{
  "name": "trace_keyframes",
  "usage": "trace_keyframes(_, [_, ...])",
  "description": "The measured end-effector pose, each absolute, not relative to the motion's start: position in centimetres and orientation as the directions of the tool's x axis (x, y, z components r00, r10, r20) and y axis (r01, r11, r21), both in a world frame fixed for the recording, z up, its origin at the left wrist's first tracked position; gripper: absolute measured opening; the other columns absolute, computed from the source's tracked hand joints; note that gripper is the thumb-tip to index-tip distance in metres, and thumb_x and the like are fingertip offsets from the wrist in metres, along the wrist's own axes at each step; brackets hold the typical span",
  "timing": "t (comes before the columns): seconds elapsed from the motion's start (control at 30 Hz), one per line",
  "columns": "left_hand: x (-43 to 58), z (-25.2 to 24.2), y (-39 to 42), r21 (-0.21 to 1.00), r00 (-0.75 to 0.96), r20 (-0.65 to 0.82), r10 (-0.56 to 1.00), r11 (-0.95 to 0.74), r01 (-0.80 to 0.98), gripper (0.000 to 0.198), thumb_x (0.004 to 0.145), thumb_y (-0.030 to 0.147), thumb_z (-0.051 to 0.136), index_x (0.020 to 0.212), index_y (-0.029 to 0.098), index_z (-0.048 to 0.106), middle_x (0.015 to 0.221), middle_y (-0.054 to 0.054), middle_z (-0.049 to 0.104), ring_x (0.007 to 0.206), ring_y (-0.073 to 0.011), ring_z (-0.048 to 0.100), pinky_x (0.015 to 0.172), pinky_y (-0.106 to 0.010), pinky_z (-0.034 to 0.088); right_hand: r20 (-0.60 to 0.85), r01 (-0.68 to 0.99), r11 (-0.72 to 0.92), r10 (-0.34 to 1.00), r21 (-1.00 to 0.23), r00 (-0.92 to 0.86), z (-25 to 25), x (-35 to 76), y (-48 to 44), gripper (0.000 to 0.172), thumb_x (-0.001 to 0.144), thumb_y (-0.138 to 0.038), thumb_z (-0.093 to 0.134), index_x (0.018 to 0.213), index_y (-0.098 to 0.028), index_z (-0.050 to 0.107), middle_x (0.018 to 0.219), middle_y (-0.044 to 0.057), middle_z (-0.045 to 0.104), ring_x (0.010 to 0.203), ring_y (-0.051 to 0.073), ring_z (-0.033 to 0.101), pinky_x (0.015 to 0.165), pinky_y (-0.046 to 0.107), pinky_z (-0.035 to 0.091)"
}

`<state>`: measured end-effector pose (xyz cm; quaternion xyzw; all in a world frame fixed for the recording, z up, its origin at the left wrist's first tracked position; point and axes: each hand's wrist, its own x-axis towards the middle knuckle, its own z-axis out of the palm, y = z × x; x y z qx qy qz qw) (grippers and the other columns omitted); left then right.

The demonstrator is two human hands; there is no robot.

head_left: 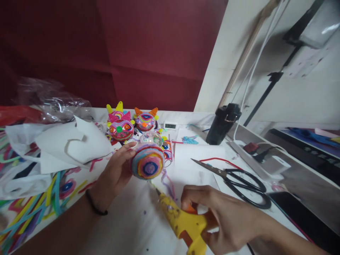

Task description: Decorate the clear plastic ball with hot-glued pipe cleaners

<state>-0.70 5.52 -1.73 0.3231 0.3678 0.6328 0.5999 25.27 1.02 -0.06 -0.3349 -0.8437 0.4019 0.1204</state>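
My left hand point(114, 175) is closed around a round ball point(148, 162) covered in coiled bands of pink, orange, blue and purple, holding it up above the white table. My right hand point(225, 217) grips a yellow glue gun point(183, 221) with an orange trigger; its nozzle points up and left, just below the ball. A lilac strand point(168, 180) dangles from the ball's lower right side.
Three finished colourful balls with ears point(130, 124) sit behind. Black scissors point(239, 180) lie to the right, beside a black bottle point(222, 123) and a power strip point(252, 150). White paper sheets point(71, 145) and colourful strips point(34, 209) cover the left. A small digital clock point(170, 125) stands at the back.
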Motion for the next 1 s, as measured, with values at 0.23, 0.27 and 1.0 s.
trace_keyframes(0.23, [0.8, -1.7, 4.4, 0.896, -0.083, 0.021, 0.996, -0.056, -0.441, 0.031, 0.068, 0.021, 0.075, 0.094, 0.019, 0.060, 0.073, 0.003, 0.065, 0.064, -0.0120, 0.059, 0.056, -0.021, 0.045, 0.024, 0.237, 0.223, 0.774, -0.946, -0.633, 0.2, 24.8, 0.4, 0.026, 0.068, -0.015, 0.068, 0.088, -0.021, 0.053, 0.086, 0.002, 0.057, 0.074, 0.016, 0.054, 0.065, 0.024, 0.046])
trace_keyframes(0.27, [1.0, -1.7, 4.3, 0.898, -0.104, 0.015, 0.994, -0.059, -0.435, 0.033, 0.065, 0.019, 0.077, 0.094, 0.019, 0.060, 0.070, 0.004, 0.063, 0.062, -0.0108, 0.057, 0.055, -0.020, 0.043, 0.039, 0.205, 0.213, 0.777, -0.955, -0.628, 0.0, 24.8, 0.3, 0.026, 0.070, -0.019, 0.069, 0.091, -0.022, 0.053, 0.089, 0.003, 0.056, 0.076, 0.016, 0.054, 0.066, 0.025, 0.046])
trace_keyframes(1.0, [1.4, -2.2, 3.5, 0.949, -0.089, 0.012, 0.996, -0.040, -0.313, 0.035, 0.064, 0.022, 0.077, 0.095, 0.024, 0.061, 0.061, 0.008, 0.048, 0.054, -0.0087, 0.047, 0.051, -0.020, 0.037, 0.004, 0.058, 0.051, 0.788, -0.997, -0.616, -0.8, 24.7, 1.2, 0.031, 0.069, -0.034, 0.078, 0.092, -0.023, 0.061, 0.092, 0.004, 0.059, 0.086, 0.020, 0.054, 0.075, 0.027, 0.043])
